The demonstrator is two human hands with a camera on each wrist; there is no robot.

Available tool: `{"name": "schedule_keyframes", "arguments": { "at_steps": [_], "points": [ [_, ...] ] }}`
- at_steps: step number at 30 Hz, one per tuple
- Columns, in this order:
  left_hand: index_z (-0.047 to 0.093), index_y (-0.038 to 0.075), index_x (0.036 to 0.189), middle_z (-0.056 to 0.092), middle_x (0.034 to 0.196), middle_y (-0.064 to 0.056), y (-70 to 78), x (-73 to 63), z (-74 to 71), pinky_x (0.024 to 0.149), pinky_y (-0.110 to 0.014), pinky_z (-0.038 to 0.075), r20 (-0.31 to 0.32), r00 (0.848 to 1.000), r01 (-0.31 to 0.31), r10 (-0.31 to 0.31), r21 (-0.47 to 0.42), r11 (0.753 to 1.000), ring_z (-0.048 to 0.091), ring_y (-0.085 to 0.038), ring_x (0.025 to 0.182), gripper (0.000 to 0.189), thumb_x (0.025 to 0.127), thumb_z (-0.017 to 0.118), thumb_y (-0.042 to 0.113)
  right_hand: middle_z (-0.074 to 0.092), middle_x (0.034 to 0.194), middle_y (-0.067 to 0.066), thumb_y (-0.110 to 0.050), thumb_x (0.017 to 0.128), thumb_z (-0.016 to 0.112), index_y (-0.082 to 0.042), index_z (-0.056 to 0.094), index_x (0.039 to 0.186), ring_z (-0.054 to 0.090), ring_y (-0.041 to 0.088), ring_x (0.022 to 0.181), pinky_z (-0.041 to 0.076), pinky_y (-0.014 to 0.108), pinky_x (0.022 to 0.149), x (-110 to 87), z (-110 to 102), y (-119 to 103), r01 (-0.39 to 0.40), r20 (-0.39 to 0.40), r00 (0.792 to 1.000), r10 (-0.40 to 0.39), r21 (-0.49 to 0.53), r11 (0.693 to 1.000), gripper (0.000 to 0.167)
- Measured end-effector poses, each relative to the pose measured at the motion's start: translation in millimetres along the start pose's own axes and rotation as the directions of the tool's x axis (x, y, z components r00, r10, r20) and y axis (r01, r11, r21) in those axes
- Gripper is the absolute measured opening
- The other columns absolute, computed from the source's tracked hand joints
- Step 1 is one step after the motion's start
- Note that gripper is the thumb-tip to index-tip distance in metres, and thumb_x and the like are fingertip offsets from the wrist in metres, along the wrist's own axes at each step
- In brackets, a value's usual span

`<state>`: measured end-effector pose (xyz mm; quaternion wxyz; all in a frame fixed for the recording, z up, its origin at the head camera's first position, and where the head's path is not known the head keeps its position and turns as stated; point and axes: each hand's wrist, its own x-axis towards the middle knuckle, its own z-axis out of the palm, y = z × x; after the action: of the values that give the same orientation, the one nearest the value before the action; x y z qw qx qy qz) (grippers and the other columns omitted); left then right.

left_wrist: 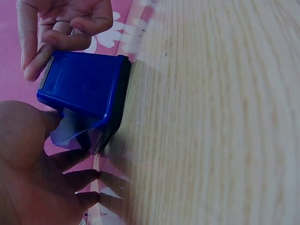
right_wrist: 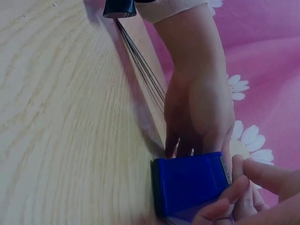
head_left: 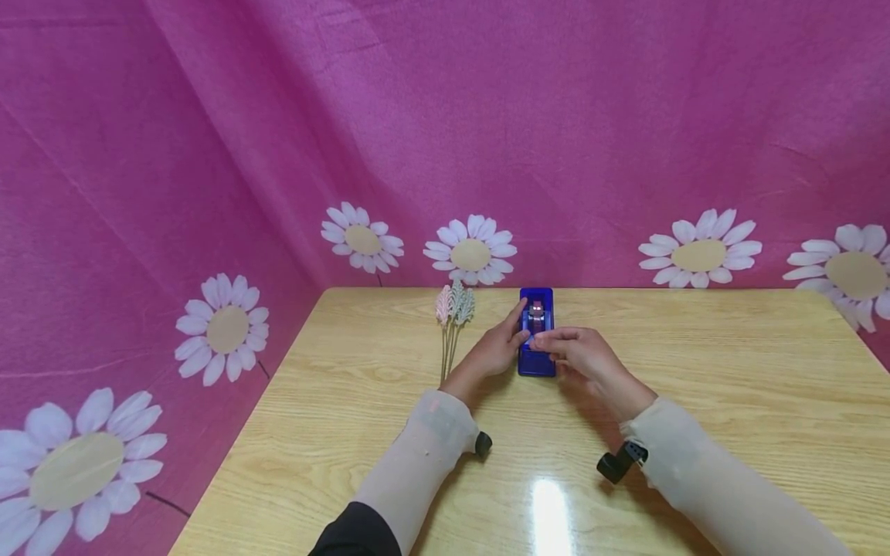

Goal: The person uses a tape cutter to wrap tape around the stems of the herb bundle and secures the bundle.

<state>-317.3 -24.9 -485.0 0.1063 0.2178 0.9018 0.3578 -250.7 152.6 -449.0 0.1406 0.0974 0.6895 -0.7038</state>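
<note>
A blue tape dispenser (head_left: 537, 364) with a toothed metal cutter (left_wrist: 46, 73) stands on the table at the far middle. My left hand (head_left: 495, 349) holds it by its left side, thumb near the rim and fingers along the wall. Over the cutter end, my right hand (head_left: 582, 354) has thumb and index fingertips pinched together at the end of the tape, which barely shows. In the right wrist view the pinching fingertips sit right beside the cutter teeth. A roll (head_left: 536, 309) shows inside the dispenser's far half.
Pink and grey-green artificial stems (head_left: 455, 303) lie on the wooden table (head_left: 695, 347), left of the dispenser and close to the left forearm. Behind the table's back edge hangs a pink cloth (head_left: 556, 139) with white daisies.
</note>
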Motion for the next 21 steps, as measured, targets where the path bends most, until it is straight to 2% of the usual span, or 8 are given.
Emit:
{"name": "schedule_keyframes", "arguments": {
  "at_steps": [6, 11, 16, 21],
  "points": [
    [0.009, 0.034, 0.167, 0.037, 0.164, -0.01, 0.5, -0.4, 0.0, 0.122, -0.044, 0.031, 0.0, 1.0, 0.009, -0.009, -0.003, 1.0, 0.041, -0.028, 0.148, 0.062, 0.113, 0.039, 0.033, 0.078, 0.095, -0.006, -0.021, 0.099, 0.072, -0.006, 0.075, 0.114, 0.058, 0.015, 0.084, 0.051, 0.029, 0.064, -2.9, -1, 2, 0.01, 0.001, 1.0, -0.01, -0.019, 1.0, 0.022],
    [0.009, 0.034, 0.167, 0.037, 0.164, -0.011, 1.0, -1.0, -0.2, 0.122, -0.043, 0.031, 0.003, 1.0, 0.002, -0.002, -0.01, 1.0, 0.04, -0.028, 0.148, 0.062, 0.113, 0.039, 0.033, 0.078, 0.097, -0.005, -0.024, 0.099, 0.072, -0.005, 0.074, 0.117, 0.059, 0.015, 0.084, 0.053, 0.029, 0.068, -6.1, -2, 4, 0.003, -0.002, 1.0, -0.003, -0.052, 0.999, 0.026],
    [0.008, 0.033, 0.167, 0.036, 0.165, -0.011, 0.8, -0.8, 0.1, 0.122, -0.042, 0.03, 0.009, 1.0, 0.004, -0.004, -0.015, 1.0, 0.039, -0.028, 0.149, 0.062, 0.113, 0.038, 0.033, 0.079, 0.097, -0.004, -0.022, 0.1, 0.071, -0.002, 0.073, 0.119, 0.057, 0.011, 0.075, 0.05, 0.026, 0.062, -9.6, -1, 7, 0.015, 0.016, 1.0, -0.014, -0.039, 0.999, 0.027],
    [0.008, 0.033, 0.167, 0.036, 0.165, -0.011, -0.1, 0.1, 0.7, 0.122, -0.043, 0.031, 0.009, 1.0, 0.008, -0.008, -0.002, 1.0, 0.04, -0.028, 0.149, 0.061, 0.113, 0.037, 0.035, 0.079, 0.097, -0.004, -0.02, 0.1, 0.071, -0.001, 0.073, 0.118, 0.056, 0.012, 0.075, 0.05, 0.028, 0.061, -12.1, 0, 9, 0.029, 0.02, 0.999, -0.028, -0.037, 0.999, 0.026]
  ]
}}
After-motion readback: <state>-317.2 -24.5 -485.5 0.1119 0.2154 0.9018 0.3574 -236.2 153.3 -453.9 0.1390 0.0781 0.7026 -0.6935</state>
